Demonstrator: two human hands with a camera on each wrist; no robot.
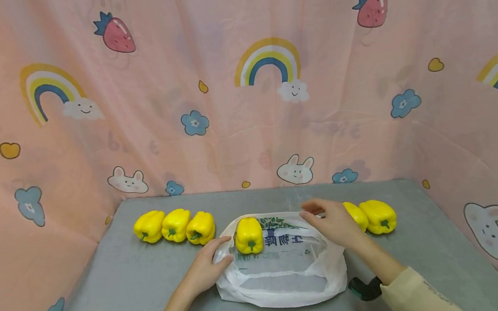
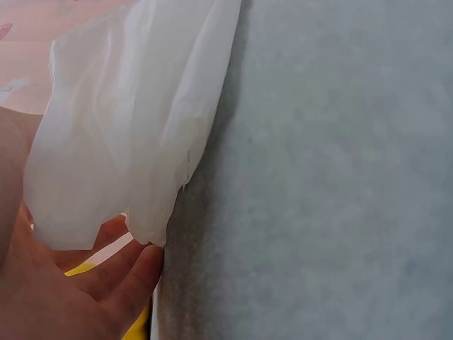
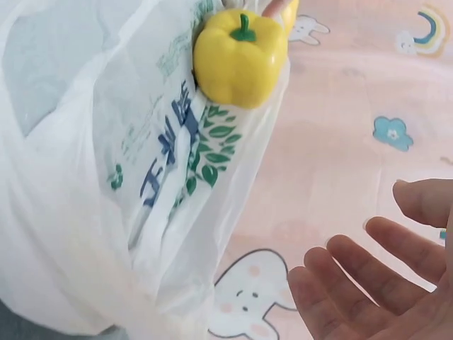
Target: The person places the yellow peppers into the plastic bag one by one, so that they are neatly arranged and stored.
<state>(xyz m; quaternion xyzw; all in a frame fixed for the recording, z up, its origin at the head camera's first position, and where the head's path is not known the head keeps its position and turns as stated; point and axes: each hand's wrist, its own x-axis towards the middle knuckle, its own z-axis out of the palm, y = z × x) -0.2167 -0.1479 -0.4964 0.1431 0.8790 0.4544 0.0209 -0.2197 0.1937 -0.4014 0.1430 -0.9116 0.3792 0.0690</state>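
Observation:
A white translucent plastic bag [image 1: 285, 296] with green leaf and dark blue print lies on the table, its mouth spread wide. At the left of that mouth, against the printed film, sits a yellow bell pepper [image 1: 248, 236] with a green stem. My left hand [image 1: 204, 267] is at the bag's left rim, thumb and fingers apart. In the left wrist view, its fingers [image 2: 134, 283] reach past the edge of the white film. My right hand [image 1: 335, 221] hovers by the back right rim; the right wrist view shows its fingers [image 3: 354, 276] loosely spread, holding nothing.
Three yellow bell peppers [image 1: 176, 225] form a row at the back left of the grey table [image 1: 106, 282]. Two more peppers [image 1: 379, 216] sit at the right, one partly behind my right hand. A pink patterned curtain [image 1: 247, 140] surrounds the table's back and sides.

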